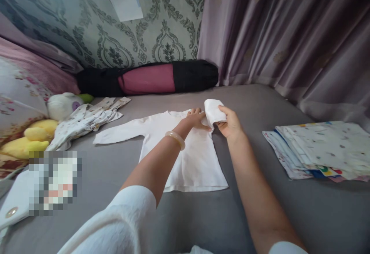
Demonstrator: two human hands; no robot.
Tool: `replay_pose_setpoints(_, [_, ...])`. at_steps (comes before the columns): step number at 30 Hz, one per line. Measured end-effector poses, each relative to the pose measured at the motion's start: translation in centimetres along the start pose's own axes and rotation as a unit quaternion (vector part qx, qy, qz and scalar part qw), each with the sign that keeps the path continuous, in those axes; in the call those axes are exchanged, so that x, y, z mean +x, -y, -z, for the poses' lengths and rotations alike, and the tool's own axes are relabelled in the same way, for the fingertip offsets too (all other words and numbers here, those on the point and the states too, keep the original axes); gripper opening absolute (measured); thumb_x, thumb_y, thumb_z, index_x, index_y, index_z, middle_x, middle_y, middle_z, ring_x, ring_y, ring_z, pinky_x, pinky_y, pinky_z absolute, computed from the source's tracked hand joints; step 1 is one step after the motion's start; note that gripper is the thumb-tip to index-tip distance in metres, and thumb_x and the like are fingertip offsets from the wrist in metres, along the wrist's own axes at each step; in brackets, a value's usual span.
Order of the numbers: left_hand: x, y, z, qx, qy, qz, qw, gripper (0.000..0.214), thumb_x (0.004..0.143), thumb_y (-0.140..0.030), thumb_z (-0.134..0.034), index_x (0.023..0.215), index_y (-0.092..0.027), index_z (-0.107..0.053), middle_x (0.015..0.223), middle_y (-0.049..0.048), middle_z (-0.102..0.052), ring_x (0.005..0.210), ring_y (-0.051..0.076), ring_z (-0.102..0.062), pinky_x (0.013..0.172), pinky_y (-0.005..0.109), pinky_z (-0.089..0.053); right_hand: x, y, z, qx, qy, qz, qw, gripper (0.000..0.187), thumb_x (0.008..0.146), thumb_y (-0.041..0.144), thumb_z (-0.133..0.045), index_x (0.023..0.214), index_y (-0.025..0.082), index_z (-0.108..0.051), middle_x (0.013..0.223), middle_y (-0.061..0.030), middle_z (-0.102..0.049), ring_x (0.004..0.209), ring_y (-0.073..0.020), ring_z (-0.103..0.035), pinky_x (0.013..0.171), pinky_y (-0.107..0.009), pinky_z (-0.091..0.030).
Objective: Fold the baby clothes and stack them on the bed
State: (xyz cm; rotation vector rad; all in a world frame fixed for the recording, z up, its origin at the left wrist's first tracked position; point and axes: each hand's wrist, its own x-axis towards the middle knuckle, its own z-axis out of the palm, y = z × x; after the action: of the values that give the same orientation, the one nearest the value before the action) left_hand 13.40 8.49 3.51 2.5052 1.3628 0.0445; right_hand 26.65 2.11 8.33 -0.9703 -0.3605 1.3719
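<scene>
A small white long-sleeved shirt (pixel 190 161) lies spread on the grey bed sheet, its neckline toward the wall. My left hand (pixel 196 120) rests flat with fingers spread on the shirt's upper right part, just below the collar. A pale bangle circles that wrist. Pinched between the thumb and fingers of my right hand (pixel 230 122) is the shirt's right sleeve (pixel 214 110), lifted and folded up off the sheet. The other sleeve (pixel 118 131) stretches out flat to the left.
Folded patterned clothes (pixel 320 150) are stacked at the right. Leftward lie a crumpled printed garment (pixel 86 119), a white plush toy (pixel 62 105), a yellow plush toy (pixel 31 138) and a white pouch-like item (pixel 20 196), partly pixelated. A black and pink bolster-shaped bag (pixel 147 78) lies along the wall.
</scene>
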Motion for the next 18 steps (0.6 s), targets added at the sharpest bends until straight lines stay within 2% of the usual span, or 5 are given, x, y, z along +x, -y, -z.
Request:
replay_pose_setpoints(6, [-0.3,1.3,-0.8,-0.042,-0.023,-0.017,0.999,0.090,0.066,-0.065,-0.071,0.138,-0.019,-0.046,0.141,0.0184,-0.044,0.132,0.042,-0.036,0.108,0.055,-0.032,0.1,-0.6,-0.3,0.008,-0.041,-0.040,0.998,0.005,0.080,0.013,-0.057,0.082,0.018,-0.058,0.063,0.0035,-0.065,0.052,-0.0100,-0.061,0.041,-0.018,-0.051])
replay_pose_setpoints(10, [-2.4,4.3,-1.0,-0.174,-0.109,-0.025,0.978,0.076,0.071,-0.050,-0.073,0.135,-0.016,-0.049,0.138,0.0184,-0.050,0.124,0.031,-0.050,0.103,0.041,-0.042,0.0,-1.2,-0.4,-0.033,-0.055,-0.045,0.997,0.009,0.078,0.018,-0.062,0.078,0.019,-0.054,0.058,0.0050,-0.059,0.041,-0.0081,-0.053,0.028,-0.014,-0.035])
replay_pose_setpoints(13, [-5.0,7.2,-0.9,-0.318,-0.196,0.073,0.925,0.050,0.077,-0.044,-0.067,0.118,-0.015,-0.062,0.120,0.0146,-0.063,0.099,0.023,-0.063,0.086,0.035,-0.051,-0.1,-1.9,-0.7,-0.049,-0.029,-0.054,0.997,0.014,0.077,0.023,-0.068,0.077,0.020,-0.054,0.057,0.0055,-0.057,0.038,-0.0064,-0.049,0.027,-0.013,-0.028])
replay_pose_setpoints(15, [-7.0,8.9,-0.8,-0.410,-0.249,0.154,0.864,0.037,0.082,-0.044,-0.062,0.104,-0.015,-0.066,0.103,0.0112,-0.069,0.082,0.019,-0.065,0.073,0.030,-0.052,-0.3,-2.4,-1.0,-0.050,-0.010,-0.061,0.997,0.013,0.078,0.026,-0.068,0.079,0.020,-0.056,0.059,0.0053,-0.058,0.039,-0.0060,-0.048,0.028,-0.014,-0.027])
replay_pose_setpoints(18, [-9.5,10.4,-1.2,-0.482,-0.303,0.235,0.788,0.030,0.083,-0.041,-0.060,0.091,-0.013,-0.065,0.089,0.0091,-0.069,0.068,0.014,-0.063,0.062,0.025,-0.049,-0.9,-3.6,-1.8,-0.044,0.039,-0.042,0.997,0.011,0.079,0.029,-0.066,0.085,0.021,-0.060,0.069,0.0037,-0.064,0.049,-0.0079,-0.055,0.035,-0.014,-0.037])
